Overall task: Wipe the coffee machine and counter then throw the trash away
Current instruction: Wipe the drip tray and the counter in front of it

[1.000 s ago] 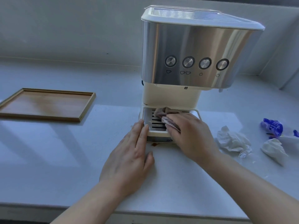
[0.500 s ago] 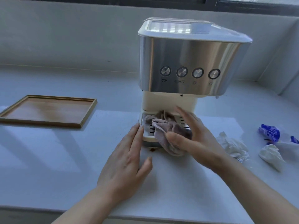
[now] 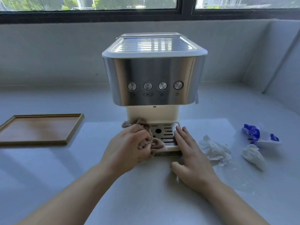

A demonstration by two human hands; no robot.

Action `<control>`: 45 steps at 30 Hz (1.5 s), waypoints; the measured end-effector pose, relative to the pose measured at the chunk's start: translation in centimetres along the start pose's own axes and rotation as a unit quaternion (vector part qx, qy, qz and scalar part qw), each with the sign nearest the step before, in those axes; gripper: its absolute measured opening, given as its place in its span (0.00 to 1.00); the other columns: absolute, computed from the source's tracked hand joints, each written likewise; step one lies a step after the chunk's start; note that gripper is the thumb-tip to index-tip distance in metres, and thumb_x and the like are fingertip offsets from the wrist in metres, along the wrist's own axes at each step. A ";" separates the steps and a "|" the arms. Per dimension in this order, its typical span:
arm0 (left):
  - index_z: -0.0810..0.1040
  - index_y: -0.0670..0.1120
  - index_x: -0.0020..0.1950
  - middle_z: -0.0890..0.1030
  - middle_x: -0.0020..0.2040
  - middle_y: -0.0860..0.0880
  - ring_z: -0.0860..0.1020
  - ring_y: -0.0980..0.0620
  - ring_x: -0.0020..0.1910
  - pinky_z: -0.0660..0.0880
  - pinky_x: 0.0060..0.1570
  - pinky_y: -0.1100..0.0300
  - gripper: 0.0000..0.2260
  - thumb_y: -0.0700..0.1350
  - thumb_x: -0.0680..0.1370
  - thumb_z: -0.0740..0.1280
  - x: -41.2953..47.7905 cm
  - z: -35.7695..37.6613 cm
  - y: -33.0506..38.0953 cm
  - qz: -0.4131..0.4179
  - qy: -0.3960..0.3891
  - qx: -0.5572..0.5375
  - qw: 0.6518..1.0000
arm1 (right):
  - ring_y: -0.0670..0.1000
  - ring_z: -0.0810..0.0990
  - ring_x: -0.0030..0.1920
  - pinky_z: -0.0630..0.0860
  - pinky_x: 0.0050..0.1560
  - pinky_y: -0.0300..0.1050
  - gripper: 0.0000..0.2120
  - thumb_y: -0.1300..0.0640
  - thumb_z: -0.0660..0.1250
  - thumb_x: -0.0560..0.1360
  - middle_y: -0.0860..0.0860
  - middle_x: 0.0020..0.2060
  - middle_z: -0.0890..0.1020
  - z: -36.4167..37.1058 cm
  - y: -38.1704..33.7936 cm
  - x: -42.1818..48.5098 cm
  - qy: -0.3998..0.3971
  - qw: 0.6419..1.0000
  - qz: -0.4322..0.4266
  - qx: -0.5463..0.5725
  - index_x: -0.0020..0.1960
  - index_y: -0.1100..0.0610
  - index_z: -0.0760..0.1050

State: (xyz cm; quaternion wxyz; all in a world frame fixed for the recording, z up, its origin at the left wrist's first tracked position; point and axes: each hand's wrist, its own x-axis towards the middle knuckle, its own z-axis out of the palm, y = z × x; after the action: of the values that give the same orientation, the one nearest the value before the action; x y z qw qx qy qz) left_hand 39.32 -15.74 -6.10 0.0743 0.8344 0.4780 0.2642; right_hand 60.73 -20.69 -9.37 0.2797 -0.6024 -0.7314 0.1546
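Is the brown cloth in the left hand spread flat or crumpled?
Crumpled: the brown fabric cloth shows uneven folds and lumps, bunched in the grip of the left hand.

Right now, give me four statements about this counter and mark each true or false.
1. The left hand grips the brown cloth. True.
2. The right hand holds a crumpled tissue. False: it rests flat, fingers on the drip tray's right edge; the crumpled tissue lies beside it.
3. The wooden tray sits left of the coffee machine. True.
4. The blue wrapper lies in the wooden tray. False: the blue wrapper lies on the counter, right of the coffee machine.
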 end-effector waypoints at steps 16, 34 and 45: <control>0.82 0.49 0.45 0.78 0.47 0.57 0.74 0.50 0.46 0.74 0.41 0.62 0.07 0.43 0.72 0.64 2.6 -0.4 -1.5 -0.026 0.004 0.029 0.999 | 0.37 0.37 0.76 0.46 0.76 0.38 0.41 0.50 0.63 0.72 0.40 0.79 0.46 0.8 0.1 0.2 0.011 0.997 0.001 -0.075 0.80 0.51 0.50; 0.79 0.50 0.60 0.79 0.61 0.49 0.78 0.44 0.54 0.70 0.48 0.57 0.15 0.40 0.75 0.66 3.7 0.7 -9.6 -0.185 -0.024 0.021 0.982 | 0.35 0.42 0.77 0.45 0.71 0.30 0.38 0.58 0.66 0.72 0.39 0.79 0.53 1.0 0.5 0.3 0.048 0.997 0.001 -0.056 0.79 0.52 0.56; 0.74 0.50 0.40 0.79 0.37 0.52 0.77 0.45 0.36 0.70 0.31 0.57 0.04 0.43 0.71 0.68 -6.9 0.3 -0.5 -0.206 0.070 0.064 0.974 | 0.40 0.46 0.78 0.49 0.75 0.37 0.37 0.62 0.65 0.71 0.44 0.79 0.55 1.1 0.3 0.3 0.051 0.998 0.004 -0.047 0.79 0.56 0.58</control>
State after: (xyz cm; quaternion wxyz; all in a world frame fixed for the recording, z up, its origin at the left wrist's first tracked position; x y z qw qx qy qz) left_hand 36.33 -21.20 -9.04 0.0401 0.7004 0.6596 0.2698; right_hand 60.29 -20.24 -10.32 0.2874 -0.6247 -0.7205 0.0903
